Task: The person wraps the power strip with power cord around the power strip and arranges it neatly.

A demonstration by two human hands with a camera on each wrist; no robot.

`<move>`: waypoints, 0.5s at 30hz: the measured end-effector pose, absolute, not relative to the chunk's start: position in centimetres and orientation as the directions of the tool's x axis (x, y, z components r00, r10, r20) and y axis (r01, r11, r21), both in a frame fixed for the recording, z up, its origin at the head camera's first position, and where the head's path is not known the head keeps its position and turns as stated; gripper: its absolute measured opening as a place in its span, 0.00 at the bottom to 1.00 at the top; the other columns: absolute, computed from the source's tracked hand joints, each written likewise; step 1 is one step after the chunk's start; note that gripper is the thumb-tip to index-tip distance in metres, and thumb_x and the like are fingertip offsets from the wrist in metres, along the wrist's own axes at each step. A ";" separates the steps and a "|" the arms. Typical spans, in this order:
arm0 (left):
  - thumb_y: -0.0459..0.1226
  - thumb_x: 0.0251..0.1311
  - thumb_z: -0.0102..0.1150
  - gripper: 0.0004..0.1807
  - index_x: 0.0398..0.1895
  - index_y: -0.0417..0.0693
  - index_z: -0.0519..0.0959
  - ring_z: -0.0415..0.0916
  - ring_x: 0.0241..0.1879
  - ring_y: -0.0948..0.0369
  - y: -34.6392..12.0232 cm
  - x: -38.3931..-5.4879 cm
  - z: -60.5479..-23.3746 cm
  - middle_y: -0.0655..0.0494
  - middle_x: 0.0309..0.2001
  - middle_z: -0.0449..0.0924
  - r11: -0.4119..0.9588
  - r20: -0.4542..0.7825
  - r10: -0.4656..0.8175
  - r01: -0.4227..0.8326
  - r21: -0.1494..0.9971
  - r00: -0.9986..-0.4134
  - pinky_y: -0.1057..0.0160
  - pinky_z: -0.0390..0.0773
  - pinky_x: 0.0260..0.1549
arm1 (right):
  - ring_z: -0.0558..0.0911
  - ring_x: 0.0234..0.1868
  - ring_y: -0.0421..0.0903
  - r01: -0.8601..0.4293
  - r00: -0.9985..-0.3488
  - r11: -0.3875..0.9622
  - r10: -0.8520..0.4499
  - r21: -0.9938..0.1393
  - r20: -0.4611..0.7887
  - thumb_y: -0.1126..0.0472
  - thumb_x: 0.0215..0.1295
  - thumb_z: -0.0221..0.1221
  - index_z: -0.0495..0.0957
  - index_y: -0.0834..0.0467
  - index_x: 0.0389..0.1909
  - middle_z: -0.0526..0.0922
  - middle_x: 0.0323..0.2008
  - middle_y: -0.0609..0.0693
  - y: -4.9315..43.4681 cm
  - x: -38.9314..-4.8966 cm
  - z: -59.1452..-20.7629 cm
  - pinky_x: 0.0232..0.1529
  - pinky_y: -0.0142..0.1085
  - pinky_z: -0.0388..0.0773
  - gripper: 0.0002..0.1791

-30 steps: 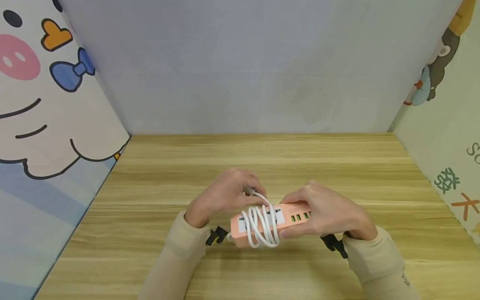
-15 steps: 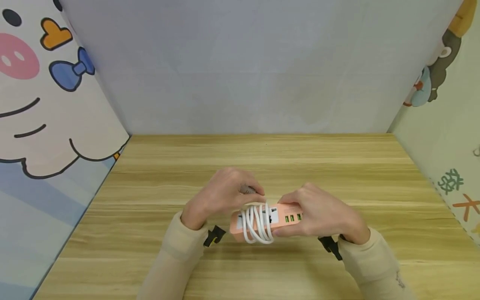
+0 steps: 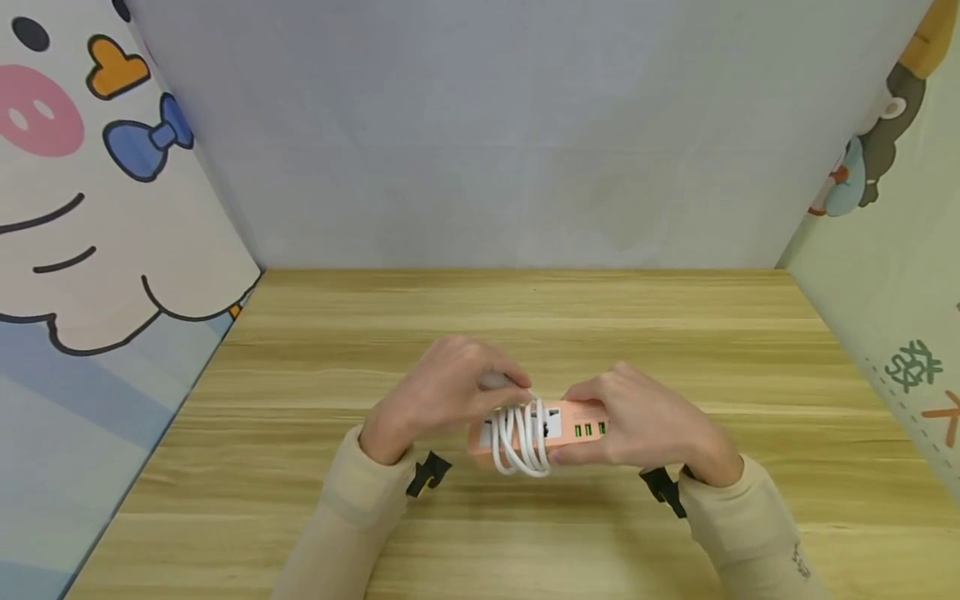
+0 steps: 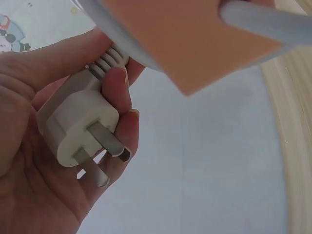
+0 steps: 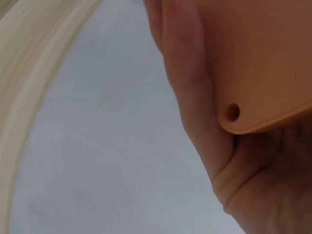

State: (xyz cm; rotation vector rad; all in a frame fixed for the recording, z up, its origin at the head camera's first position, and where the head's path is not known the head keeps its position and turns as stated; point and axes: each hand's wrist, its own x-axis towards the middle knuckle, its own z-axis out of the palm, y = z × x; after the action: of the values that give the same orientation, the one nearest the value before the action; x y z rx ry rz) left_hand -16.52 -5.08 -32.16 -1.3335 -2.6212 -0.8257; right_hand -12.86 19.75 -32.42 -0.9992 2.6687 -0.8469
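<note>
My right hand (image 3: 648, 421) grips one end of a peach-coloured power strip (image 3: 588, 414), thumb on the near side and fingers over the far side. White cord (image 3: 517, 446) is wound in several loops round the strip's left half, over its sockets. At the strip's far left side, my left hand (image 3: 442, 396) holds the white plug (image 4: 80, 122), its fingers curled round the plug body and the ribbed cord neck. Two flat metal prongs (image 4: 108, 139) point out of the plug in the left wrist view. The strip's underside (image 5: 263, 63) rests against the right palm.
Both hands work over a wood-grain table (image 3: 450, 308). A pale grey backdrop (image 3: 487, 133) rises behind it. Cartoon-printed panels stand at the left (image 3: 150, 225) and right (image 3: 885, 275). Black straps (image 3: 429, 473) sit at the wrists.
The cord by the plug, which arched above the strip, now lies close against it, with the plug more covered by the left fingers. The strip shifted left, then slightly back right and away.
</note>
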 end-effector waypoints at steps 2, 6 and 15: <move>0.42 0.63 0.70 0.07 0.38 0.50 0.90 0.82 0.31 0.70 -5.1 -16.5 -32.1 0.60 0.37 0.90 0.478 0.305 0.726 0.772 0.419 -0.616 0.73 0.78 0.32 | 0.72 0.17 0.30 -0.554 -0.761 0.613 -0.647 -0.563 0.044 0.39 0.58 0.70 0.82 0.48 0.29 0.79 0.21 0.34 19.8 -12.9 -32.4 0.19 0.28 0.69 0.17; 0.43 0.63 0.69 0.08 0.39 0.49 0.90 0.82 0.31 0.70 -5.0 -16.4 -31.9 0.60 0.37 0.90 0.484 0.301 0.729 0.774 0.408 -0.614 0.73 0.78 0.32 | 0.71 0.17 0.30 -0.548 -0.770 0.624 -0.637 -0.558 0.044 0.39 0.58 0.70 0.82 0.48 0.29 0.78 0.19 0.34 19.9 -13.0 -32.5 0.18 0.28 0.68 0.17; 0.44 0.66 0.67 0.10 0.40 0.49 0.90 0.80 0.30 0.70 -4.8 -16.1 -31.5 0.59 0.37 0.90 0.498 0.278 0.732 0.767 0.405 -0.622 0.73 0.77 0.31 | 0.71 0.17 0.31 -0.534 -0.785 0.641 -0.618 -0.551 0.041 0.39 0.57 0.71 0.81 0.47 0.29 0.78 0.19 0.35 20.0 -13.6 -32.8 0.18 0.29 0.68 0.17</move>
State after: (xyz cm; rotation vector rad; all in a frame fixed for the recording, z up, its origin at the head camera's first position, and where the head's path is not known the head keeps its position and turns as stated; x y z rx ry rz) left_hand -16.12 -4.80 -31.51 -1.3326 -2.6582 -0.7725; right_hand -13.56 20.03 -32.77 -0.9565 2.7070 -0.8351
